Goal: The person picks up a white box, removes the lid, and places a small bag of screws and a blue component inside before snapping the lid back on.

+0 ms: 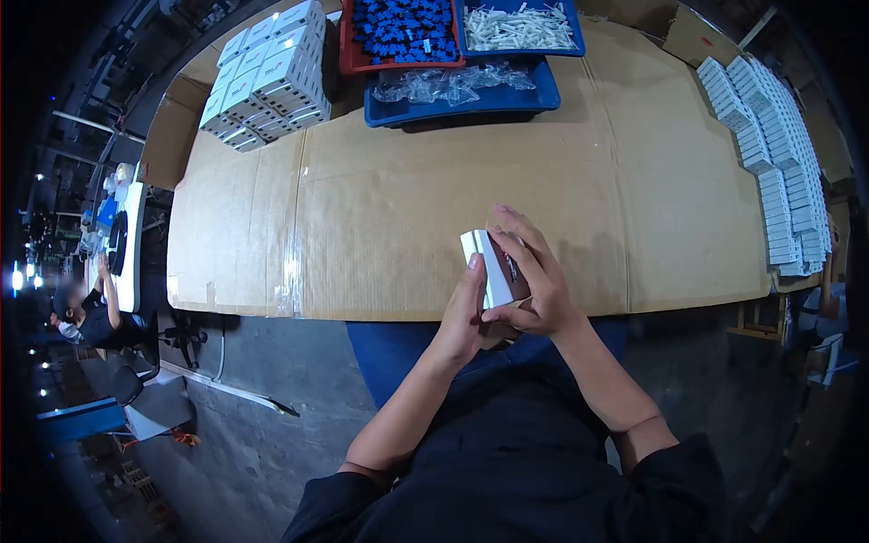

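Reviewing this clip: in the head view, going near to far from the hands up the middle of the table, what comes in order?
White box-shaped item between left hand and right hand → cardboard surface → blue tray of clear plastic → blue tray of white pieces.

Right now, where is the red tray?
In the head view, the red tray sits left of centre on the far side of the table, between the stacked white boxes and the blue tray of white pieces.

Dark, warped edges surround the bright tabletop (407,181).
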The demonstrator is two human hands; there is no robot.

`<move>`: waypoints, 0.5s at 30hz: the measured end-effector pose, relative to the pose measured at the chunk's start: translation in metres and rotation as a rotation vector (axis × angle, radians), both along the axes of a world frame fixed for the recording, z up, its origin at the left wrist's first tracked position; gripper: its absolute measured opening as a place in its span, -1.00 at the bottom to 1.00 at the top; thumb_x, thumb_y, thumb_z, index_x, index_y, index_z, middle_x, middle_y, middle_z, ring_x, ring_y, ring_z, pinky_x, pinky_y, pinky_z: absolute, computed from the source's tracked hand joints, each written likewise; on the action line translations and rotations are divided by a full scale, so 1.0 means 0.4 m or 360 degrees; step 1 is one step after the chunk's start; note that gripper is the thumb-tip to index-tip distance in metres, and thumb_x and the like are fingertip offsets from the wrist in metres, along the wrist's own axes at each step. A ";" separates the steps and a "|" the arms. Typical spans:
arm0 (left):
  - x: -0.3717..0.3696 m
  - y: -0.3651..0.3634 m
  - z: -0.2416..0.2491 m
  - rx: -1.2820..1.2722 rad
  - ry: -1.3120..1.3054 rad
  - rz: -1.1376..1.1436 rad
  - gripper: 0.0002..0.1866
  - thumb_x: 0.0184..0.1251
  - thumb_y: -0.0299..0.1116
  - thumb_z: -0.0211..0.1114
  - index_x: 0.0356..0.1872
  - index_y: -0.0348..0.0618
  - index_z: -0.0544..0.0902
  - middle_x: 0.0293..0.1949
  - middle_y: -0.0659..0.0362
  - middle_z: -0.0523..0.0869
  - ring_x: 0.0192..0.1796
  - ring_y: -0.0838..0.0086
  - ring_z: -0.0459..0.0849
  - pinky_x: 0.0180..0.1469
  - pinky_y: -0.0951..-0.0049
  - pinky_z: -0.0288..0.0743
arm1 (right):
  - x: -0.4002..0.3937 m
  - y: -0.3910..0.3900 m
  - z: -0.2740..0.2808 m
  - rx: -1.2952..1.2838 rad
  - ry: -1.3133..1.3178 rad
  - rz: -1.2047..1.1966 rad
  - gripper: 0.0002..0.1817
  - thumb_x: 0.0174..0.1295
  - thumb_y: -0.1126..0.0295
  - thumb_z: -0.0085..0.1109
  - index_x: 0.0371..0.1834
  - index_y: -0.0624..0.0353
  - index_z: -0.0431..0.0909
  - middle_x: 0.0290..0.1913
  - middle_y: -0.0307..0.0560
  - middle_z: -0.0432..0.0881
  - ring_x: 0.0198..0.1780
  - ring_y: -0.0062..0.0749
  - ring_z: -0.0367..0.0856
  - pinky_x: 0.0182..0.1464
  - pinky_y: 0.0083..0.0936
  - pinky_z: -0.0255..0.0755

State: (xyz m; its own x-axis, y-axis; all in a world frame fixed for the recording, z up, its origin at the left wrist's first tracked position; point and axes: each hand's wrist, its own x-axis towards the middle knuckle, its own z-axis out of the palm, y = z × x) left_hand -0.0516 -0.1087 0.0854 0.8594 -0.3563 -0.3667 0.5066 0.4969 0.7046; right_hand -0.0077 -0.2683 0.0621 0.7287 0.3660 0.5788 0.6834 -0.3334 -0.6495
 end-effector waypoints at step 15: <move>0.007 0.018 0.020 0.0109 0.0022 0.0115 -0.21 0.69 0.33 -0.23 0.57 -0.13 0.29 0.37 0.05 0.51 0.39 0.34 0.53 0.43 0.26 0.43 | 0.021 0.075 -0.028 0.0690 0.0225 0.0071 -0.02 0.24 -0.31 0.38 0.37 0.45 0.51 0.31 0.31 0.64 0.34 0.07 0.66 0.36 -0.19 0.54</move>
State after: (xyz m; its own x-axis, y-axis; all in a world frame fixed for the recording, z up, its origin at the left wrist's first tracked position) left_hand -0.0486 -0.1015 0.0935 0.8766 -0.2676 -0.4000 0.4812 0.4833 0.7313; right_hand 0.0007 -0.2383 0.0511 0.8008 0.1447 0.5812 0.5852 0.0172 -0.8107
